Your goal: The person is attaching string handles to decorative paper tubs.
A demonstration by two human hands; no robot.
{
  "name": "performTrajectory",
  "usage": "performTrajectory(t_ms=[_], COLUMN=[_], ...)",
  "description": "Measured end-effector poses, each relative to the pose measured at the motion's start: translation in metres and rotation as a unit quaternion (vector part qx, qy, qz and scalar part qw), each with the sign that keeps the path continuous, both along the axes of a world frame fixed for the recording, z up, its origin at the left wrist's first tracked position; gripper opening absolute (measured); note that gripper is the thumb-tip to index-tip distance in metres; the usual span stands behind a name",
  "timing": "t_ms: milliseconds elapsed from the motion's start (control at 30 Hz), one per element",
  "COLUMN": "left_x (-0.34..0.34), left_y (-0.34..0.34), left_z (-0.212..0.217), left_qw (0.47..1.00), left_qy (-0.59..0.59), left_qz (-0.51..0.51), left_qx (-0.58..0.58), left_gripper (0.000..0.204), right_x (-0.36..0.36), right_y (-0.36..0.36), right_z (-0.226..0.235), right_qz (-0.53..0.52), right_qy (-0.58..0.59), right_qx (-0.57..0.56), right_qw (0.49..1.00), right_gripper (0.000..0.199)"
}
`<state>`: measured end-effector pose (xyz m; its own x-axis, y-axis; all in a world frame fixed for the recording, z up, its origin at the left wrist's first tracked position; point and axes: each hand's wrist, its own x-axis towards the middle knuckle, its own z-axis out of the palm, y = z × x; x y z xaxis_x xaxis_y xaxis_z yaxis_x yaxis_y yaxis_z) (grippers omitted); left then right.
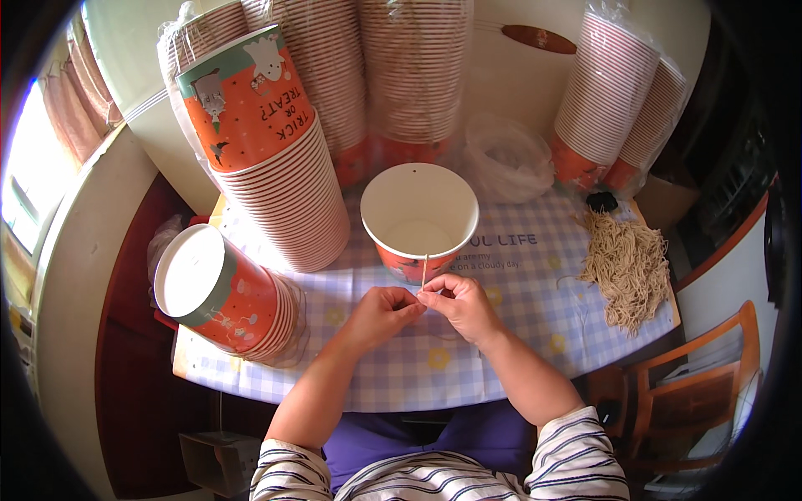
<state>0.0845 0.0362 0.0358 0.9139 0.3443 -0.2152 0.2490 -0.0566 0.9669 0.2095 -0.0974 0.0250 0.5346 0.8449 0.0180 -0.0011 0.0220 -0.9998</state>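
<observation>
An open paper bucket [418, 196], white inside and orange outside, stands upright on the checked tablecloth in front of me. A beige cord [424, 269] hangs over its near rim. My right hand [459, 305] pinches this cord just below the rim, close to the bucket's wall. Right beside it, fingertips almost touching, my left hand [386, 314] is closed in a pinch as well; whatever lies between its fingers is too small to make out. A small dark hole shows near the bucket's far rim.
Tall stacks of nested buckets [284, 196] line the left and back, several in clear plastic. A shorter stack [251, 301] stands near left. A bundle of beige cords [625, 271] lies at right. Behind the bucket sits a crumpled plastic bag [508, 159]. A wooden chair [693, 392] stands lower right.
</observation>
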Motion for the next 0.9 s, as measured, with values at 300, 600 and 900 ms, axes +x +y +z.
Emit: performTrajectory(t_ms=[300, 600, 900], left_x=[-0.001, -0.004, -0.005], left_y=[-0.007, -0.02, -0.019], left_z=[-0.011, 0.004, 0.0], left_qw=[0.991, 0.965, 0.942], left_qy=[-0.001, -0.012, -0.045], left_qz=[-0.111, -0.126, -0.128], left_qx=[0.07, 0.228, 0.306], left_gripper=[0.015, 0.013, 0.014], right_x=[-0.002, -0.014, -0.013], right_y=[0.007, 0.019, 0.022], right_z=[0.012, 0.038, 0.023], right_qz=[-0.043, -0.121, -0.125], right_qy=[0.123, 0.065, 0.037], right_qx=[0.104, 0.088, 0.134], right_qw=[0.986, 0.987, 0.982], right_gripper=[0.013, 0.023, 0.02])
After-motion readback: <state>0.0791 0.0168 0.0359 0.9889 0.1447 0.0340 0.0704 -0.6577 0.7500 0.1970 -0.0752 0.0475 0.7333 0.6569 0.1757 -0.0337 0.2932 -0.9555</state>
